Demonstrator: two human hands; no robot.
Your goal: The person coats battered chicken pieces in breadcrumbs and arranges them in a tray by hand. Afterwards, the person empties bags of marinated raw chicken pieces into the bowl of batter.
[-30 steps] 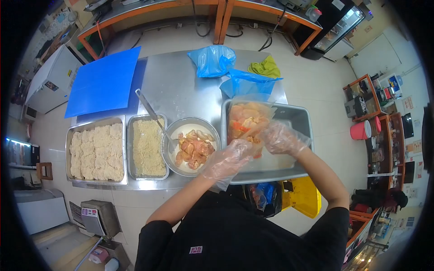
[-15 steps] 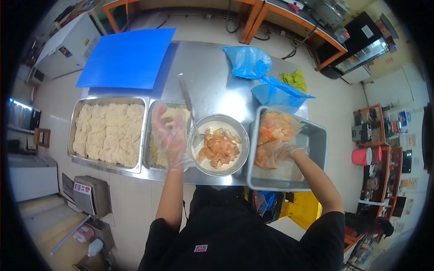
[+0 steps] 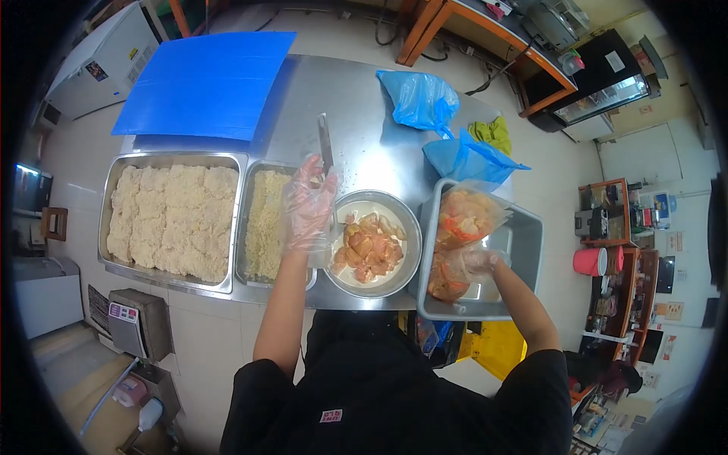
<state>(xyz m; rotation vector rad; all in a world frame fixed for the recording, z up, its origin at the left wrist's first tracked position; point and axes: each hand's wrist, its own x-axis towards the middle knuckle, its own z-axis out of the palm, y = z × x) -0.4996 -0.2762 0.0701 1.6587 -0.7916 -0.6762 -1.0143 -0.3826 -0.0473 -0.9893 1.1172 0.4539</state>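
Observation:
My left hand (image 3: 309,205), in a clear plastic glove, is closed around the handle of a metal ladle (image 3: 325,140), above the edge between the crumb tray (image 3: 265,220) and the round bowl. The steel bowl (image 3: 413,258) holds raw meat pieces (image 3: 369,246) in a pale liquid. My right hand (image 3: 478,263), also gloved, is inside the grey tub (image 3: 531,265) at the lower part of a clear bag of orange-tinted meat (image 3: 462,220). The fingers of my right hand are blurred by the glove and bag.
A large tray (image 3: 235,182) of crumb-coated pieces stands at the left, with a blue board (image 3: 205,87) behind it. Blue plastic bags (image 3: 421,98) and a green cloth (image 3: 493,135) lie behind the tub. A yellow bin (image 3: 497,349) stands below the table edge.
My left hand left the bag, passed over the crumb tray, then moved right to the ladle handle. My right hand stayed at the bag and moved lower in the tub. The view shifted.

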